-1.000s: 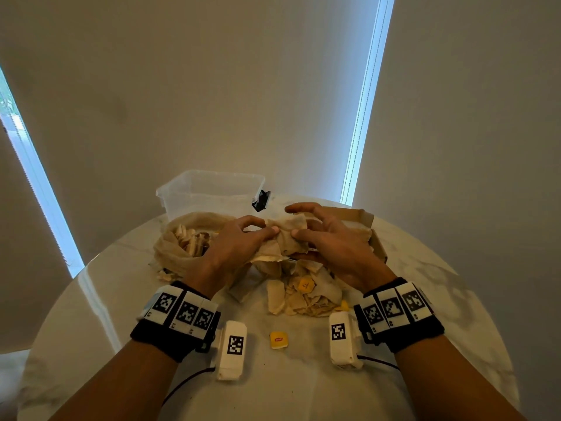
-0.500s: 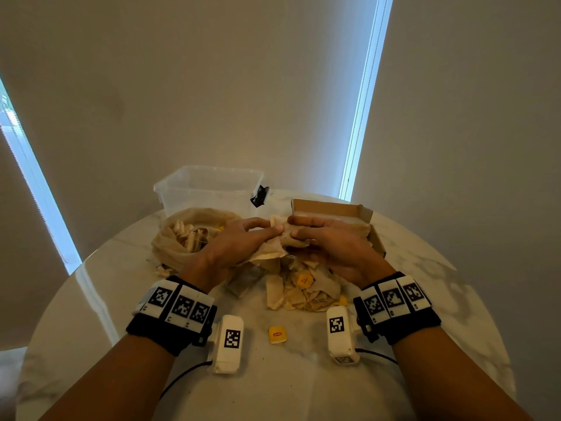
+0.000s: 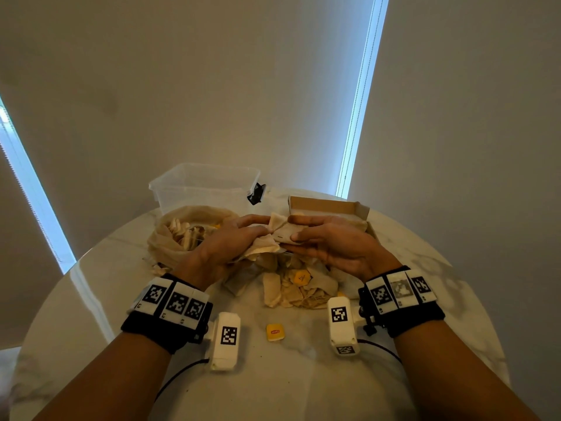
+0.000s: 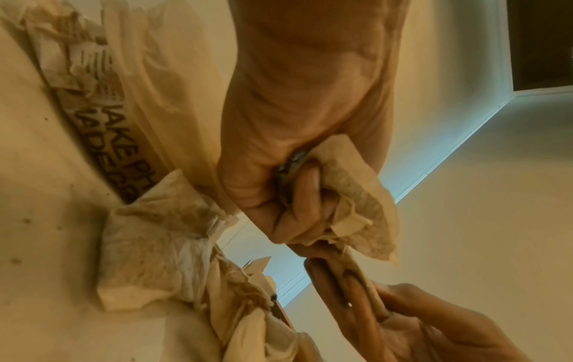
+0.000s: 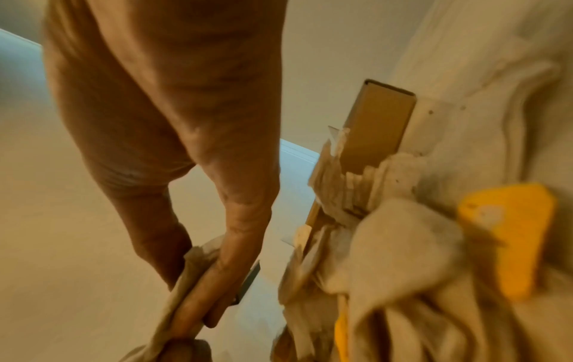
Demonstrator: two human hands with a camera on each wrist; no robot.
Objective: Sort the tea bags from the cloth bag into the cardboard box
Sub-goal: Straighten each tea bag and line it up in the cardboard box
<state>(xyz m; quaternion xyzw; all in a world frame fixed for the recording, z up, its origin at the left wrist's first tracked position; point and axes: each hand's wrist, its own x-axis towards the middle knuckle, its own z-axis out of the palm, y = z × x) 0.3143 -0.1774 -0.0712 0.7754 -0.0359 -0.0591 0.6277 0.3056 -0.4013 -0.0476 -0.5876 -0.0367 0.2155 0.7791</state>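
Both my hands held a bunch of tea bags up over the loose pile, between the cloth bag and the cardboard box.

My left hand had its fingers curled tight round one end of the bunch of tea bags, and my right hand pinched the other end between thumb and long fingers, the two hands almost touching. Under them a loose pile of tea bags lay on the marble table, one yellow tag showing among them. The cloth bag sat open to my left with more tea bags inside it, in front of a clear plastic tub. The cardboard box stood open just behind my right hand; how much it held I could not tell. A single yellow tag lay apart, nearer to me.
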